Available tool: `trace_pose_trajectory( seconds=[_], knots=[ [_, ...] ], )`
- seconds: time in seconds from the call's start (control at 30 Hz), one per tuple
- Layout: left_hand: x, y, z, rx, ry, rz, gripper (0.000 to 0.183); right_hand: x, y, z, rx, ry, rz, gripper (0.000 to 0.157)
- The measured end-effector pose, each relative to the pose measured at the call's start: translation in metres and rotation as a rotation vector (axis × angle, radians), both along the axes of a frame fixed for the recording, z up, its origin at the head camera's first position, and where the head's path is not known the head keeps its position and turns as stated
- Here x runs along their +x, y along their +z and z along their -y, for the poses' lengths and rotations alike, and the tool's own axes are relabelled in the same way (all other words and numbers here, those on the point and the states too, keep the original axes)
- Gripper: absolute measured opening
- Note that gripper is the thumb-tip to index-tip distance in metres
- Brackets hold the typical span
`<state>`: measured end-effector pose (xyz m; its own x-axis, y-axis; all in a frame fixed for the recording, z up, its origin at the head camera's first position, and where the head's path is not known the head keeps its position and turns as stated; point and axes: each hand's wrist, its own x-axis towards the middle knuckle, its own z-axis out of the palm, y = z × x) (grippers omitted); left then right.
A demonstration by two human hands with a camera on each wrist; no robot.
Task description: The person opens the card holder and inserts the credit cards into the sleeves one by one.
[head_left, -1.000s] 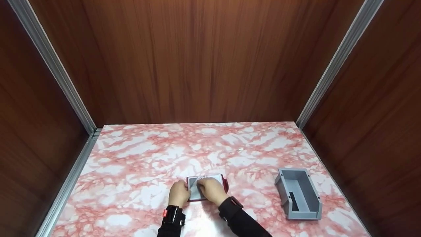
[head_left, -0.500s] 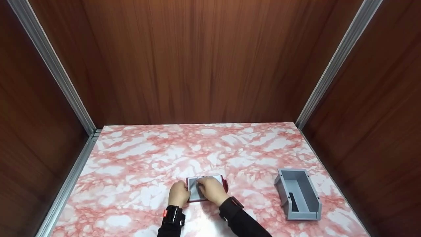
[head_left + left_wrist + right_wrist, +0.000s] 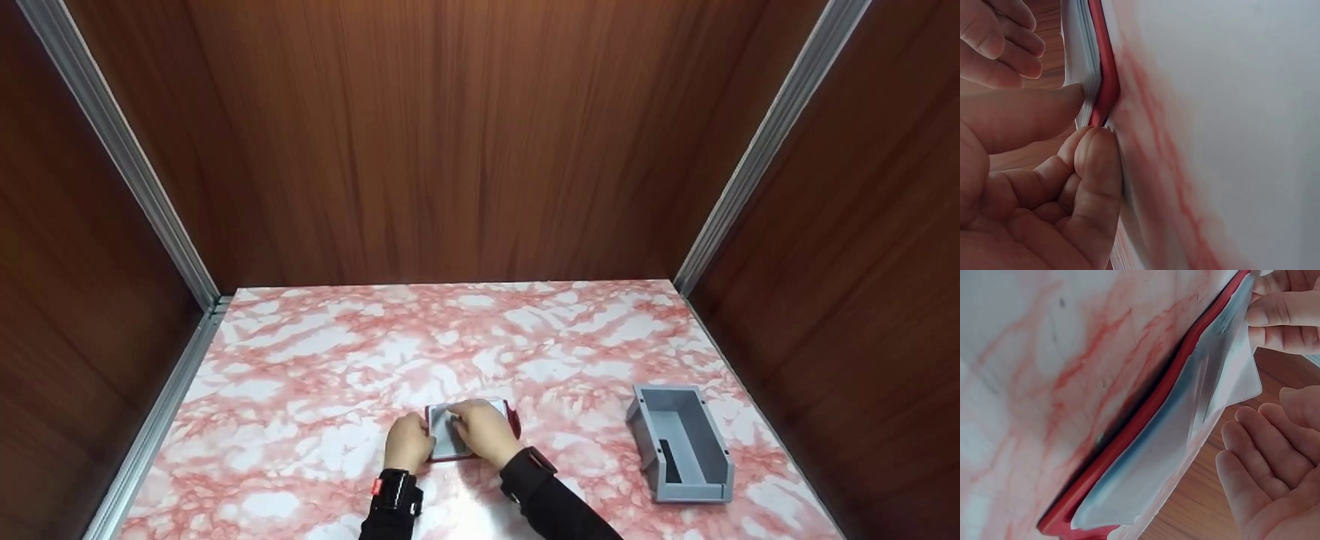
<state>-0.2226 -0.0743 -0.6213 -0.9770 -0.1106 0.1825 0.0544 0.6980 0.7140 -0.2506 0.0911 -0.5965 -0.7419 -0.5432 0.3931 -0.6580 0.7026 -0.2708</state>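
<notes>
A red booklet-style card holder (image 3: 1174,377) with clear plastic sleeves (image 3: 1145,461) lies opened out on the table in front of the person. At its left end my left hand (image 3: 407,442) pinches the edge, thumb on the sleeve side and bent fingers against the red cover (image 3: 1107,62). My right hand (image 3: 484,433) is over the holder's middle. In the right wrist view, the right hand's loosely bent fingers (image 3: 1258,455) stand apart from its thumb, with nothing visible between them. One sleeve's corner lifts near that hand. From above, the right hand hides part of the holder.
A grey open-front bin (image 3: 686,442) with a black strip inside stands on the right of the red-and-white marbled table (image 3: 315,360). Brown wood-grain panels (image 3: 442,142) with metal corner rails (image 3: 124,150) enclose the table at the back and sides.
A clear edge near the right fingertips, visible a second ago, no longer shows from above. Both hands and the card holder stay almost in place.
</notes>
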Motion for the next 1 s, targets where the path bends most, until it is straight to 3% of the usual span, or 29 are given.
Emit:
trace_pose_trajectory(
  seconds=[0.43, 1.0],
  knots=[
    [0.001, 0.001, 0.000, 0.004, -0.004, 0.010, 0.017, 0.002, 0.014, -0.020, -0.020, -0.035, 0.012, 0.023],
    [0.000, 0.002, 0.000, 0.022, 0.004, 0.044, 0.017, -0.003, 0.023, -0.071, -0.117, -0.101, 0.039, 0.021]
  ],
)
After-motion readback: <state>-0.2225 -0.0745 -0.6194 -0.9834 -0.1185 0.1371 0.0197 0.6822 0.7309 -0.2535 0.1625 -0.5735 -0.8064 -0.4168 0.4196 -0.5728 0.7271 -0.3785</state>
